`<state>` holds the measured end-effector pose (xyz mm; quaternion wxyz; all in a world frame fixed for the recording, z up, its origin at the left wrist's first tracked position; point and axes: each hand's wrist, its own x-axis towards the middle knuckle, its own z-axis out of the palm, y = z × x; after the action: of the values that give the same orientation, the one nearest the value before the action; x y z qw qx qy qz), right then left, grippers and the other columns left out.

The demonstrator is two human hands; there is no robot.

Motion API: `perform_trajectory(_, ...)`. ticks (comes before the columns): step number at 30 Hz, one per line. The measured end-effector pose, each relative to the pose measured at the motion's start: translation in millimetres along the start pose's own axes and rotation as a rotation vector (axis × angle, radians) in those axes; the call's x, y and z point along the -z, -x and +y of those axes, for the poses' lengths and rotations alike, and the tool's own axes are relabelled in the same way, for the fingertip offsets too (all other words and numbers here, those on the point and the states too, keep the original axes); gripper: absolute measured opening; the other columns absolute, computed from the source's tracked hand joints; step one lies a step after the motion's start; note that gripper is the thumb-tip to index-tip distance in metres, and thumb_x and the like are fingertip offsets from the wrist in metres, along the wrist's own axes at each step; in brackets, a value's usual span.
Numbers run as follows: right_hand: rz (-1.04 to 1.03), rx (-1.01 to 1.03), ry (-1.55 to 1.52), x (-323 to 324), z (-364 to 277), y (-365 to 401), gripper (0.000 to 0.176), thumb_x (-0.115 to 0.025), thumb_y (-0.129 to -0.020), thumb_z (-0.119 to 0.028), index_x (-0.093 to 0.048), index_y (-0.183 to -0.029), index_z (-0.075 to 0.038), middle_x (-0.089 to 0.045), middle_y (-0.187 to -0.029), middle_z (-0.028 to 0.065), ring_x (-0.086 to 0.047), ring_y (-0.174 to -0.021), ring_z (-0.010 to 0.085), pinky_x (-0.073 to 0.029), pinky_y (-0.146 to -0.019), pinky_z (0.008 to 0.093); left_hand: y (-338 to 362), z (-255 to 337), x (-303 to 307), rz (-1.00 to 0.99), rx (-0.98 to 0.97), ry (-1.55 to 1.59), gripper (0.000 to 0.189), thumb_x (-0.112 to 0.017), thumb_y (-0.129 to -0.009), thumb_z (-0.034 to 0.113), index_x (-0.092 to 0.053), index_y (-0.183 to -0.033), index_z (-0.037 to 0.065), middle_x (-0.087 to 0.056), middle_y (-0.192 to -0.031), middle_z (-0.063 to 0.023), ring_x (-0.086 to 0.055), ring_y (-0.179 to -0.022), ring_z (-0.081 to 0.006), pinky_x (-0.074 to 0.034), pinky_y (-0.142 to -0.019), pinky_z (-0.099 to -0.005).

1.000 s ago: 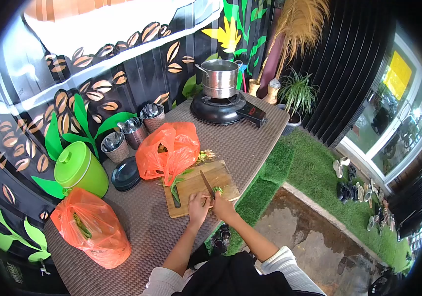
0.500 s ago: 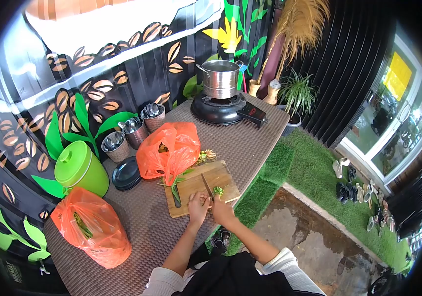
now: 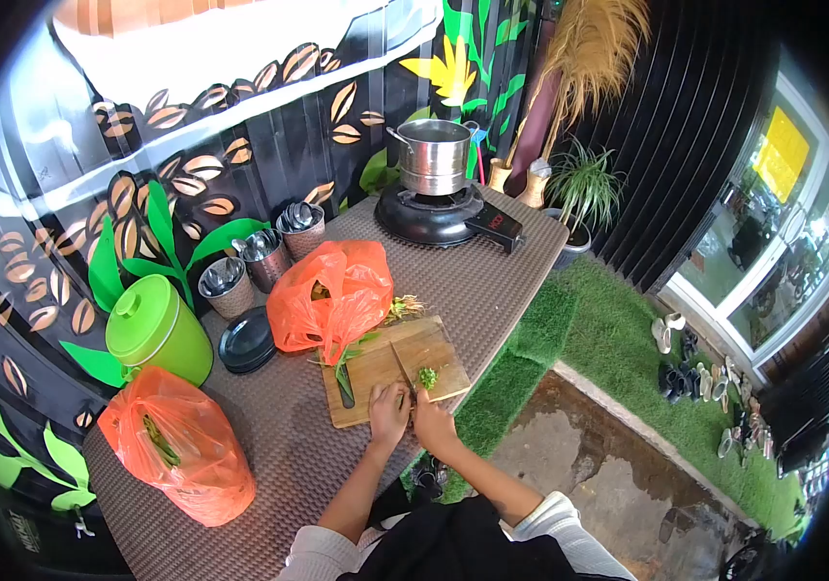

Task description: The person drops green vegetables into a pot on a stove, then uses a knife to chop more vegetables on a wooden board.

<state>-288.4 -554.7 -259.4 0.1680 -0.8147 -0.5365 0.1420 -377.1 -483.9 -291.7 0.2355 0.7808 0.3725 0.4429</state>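
My right hand [image 3: 433, 424] is closed around the handle of a knife [image 3: 404, 366], whose blade points away over the wooden cutting board [image 3: 371, 364]. Just left of the blade, my left hand [image 3: 389, 411] rests on the board with its fingers curled. Whatever those fingers hold is hidden. A small heap of chopped greens [image 3: 427, 377] lies right of the blade. On the board's left side lies a second, dark-handled knife [image 3: 345, 387]. Some green stalks [image 3: 405, 307] with pale ends stick out behind the board, beside an orange plastic bag [image 3: 332, 295].
Another orange bag [image 3: 182, 450] stands at the table's left, near a green lidded bucket [image 3: 158, 329]. Dark plates [image 3: 247, 341] and several cutlery cups [image 3: 264, 259] sit along the wall. A steel pot [image 3: 434, 155] stands on a black stove [image 3: 429, 215] at the far end.
My right hand and the knife have shifted slightly left, closer to my left hand. The chopped heap, bags and board stay in place.
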Motion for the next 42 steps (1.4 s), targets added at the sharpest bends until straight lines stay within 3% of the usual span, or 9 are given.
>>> perform_trajectory(7,0.018,-0.044,0.017,2.2,8.9,-9.5,0.029,-0.045,-0.095,-0.023,-0.038,-0.113,-0.002,-0.065,-0.074,0.0243,-0.066,-0.072,0.0415,-0.053,-0.064,0.0516,3.2,5.4,4.8,0.012,-0.021,-0.064,0.009,-0.066,-0.079,0.008,-0.059,-0.085,0.006,-0.066,-0.085,-0.0067,-0.056,-0.088,-0.0275,-0.046,-0.08,-0.0374)
perform_trajectory(10,-0.009,-0.085,0.019,6.4,18.8,-15.1,0.028,-0.045,-0.095,-0.023,-0.038,-0.111,-0.001,-0.065,-0.074,0.0246,-0.066,-0.072,0.0427,-0.052,-0.064,0.0523,-4.5,6.1,0.5,-0.012,0.058,0.008,0.012,-0.065,-0.077,0.0,-0.06,-0.089,0.003,-0.066,-0.084,-0.0106,-0.056,-0.085,-0.0307,-0.046,-0.077,-0.0397)
perform_trajectory(15,-0.078,-0.027,-0.053,16.0,24.5,-21.4,0.027,-0.044,-0.095,-0.022,-0.039,-0.108,0.001,-0.064,-0.077,0.0271,-0.064,-0.074,0.0454,-0.051,-0.065,0.0542,-13.1,-8.8,-16.4,-0.131,0.299,0.37,0.013,-0.063,-0.079,-0.002,-0.058,-0.091,0.0,-0.066,-0.084,-0.0108,-0.065,-0.072,-0.0208,-0.052,-0.069,-0.0326)
perform_trajectory(18,-0.074,-0.012,-0.063,15.8,26.7,-18.8,0.03,-0.044,-0.095,-0.021,-0.039,-0.112,0.003,-0.064,-0.079,0.0284,-0.064,-0.077,0.0455,-0.051,-0.066,0.0543,-13.6,-17.0,-19.2,-0.175,0.269,0.4,0.012,-0.067,-0.083,0.003,-0.059,-0.092,0.0,-0.068,-0.084,-0.0106,-0.067,-0.077,-0.0164,-0.052,-0.069,-0.0269)
perform_trajectory(30,-0.103,-0.027,-0.033,18.3,21.5,-15.1,0.031,-0.045,-0.094,-0.02,-0.037,-0.113,0.003,-0.064,-0.082,0.0294,-0.065,-0.079,0.0454,-0.053,-0.067,0.0518,-15.8,-1.7,-4.9,-0.177,0.004,0.066,0.015,-0.061,-0.079,-0.008,-0.06,-0.092,-0.002,-0.062,-0.081,-0.012,-0.065,-0.079,-0.0208,-0.051,-0.069,-0.0307)
perform_trajectory(33,-0.122,-0.034,-0.027,20.8,22.2,-15.9,0.03,-0.045,-0.094,-0.02,-0.037,-0.112,0.003,-0.064,-0.081,0.0295,-0.065,-0.079,0.045,-0.053,-0.066,0.0517,-17.4,-5.5,-18.4,-0.139,0.196,0.35,0.014,-0.061,-0.078,-0.009,-0.06,-0.091,-0.002,-0.064,-0.084,-0.0117,-0.062,-0.071,-0.0177,-0.051,-0.067,-0.0299)
perform_trajectory(36,-0.121,-0.006,-0.014,23.4,24.1,-15.6,0.029,-0.044,-0.094,-0.02,-0.037,-0.11,0.003,-0.064,-0.08,0.0294,-0.065,-0.079,0.0448,-0.052,-0.066,0.0519,-21.3,-8.2,-19.4,-0.204,0.371,0.351,0.014,-0.066,-0.076,-0.003,-0.061,-0.09,0.0,-0.066,-0.083,-0.0092,-0.058,-0.064,-0.0148,-0.049,-0.064,-0.0279)
perform_trajectory(40,-0.149,-0.018,-0.029,26.7,27.5,-22.3,0.028,-0.044,-0.095,-0.022,-0.038,-0.108,0.003,-0.064,-0.08,0.0291,-0.065,-0.079,0.0446,-0.052,-0.067,0.0523,-19.7,-13.5,-22.6,-0.124,0.297,0.303,0.016,-0.071,-0.071,-0.001,-0.065,-0.085,0.004,-0.067,-0.075,-0.0068,-0.059,-0.066,-0.0181,-0.049,-0.063,-0.028)
perform_trajectory(42,-0.148,0.011,-0.064,29.8,29.1,-22.4,0.027,-0.044,-0.095,-0.022,-0.039,-0.106,0.002,-0.064,-0.079,0.0287,-0.065,-0.079,0.0448,-0.052,-0.067,0.0531,-17.5,-14.9,-25.6,-0.035,0.251,0.185,0.015,-0.073,-0.069,0.0,-0.067,-0.082,0.005,-0.067,-0.077,-0.0059,-0.057,-0.067,-0.0147,-0.048,-0.064,-0.0273)
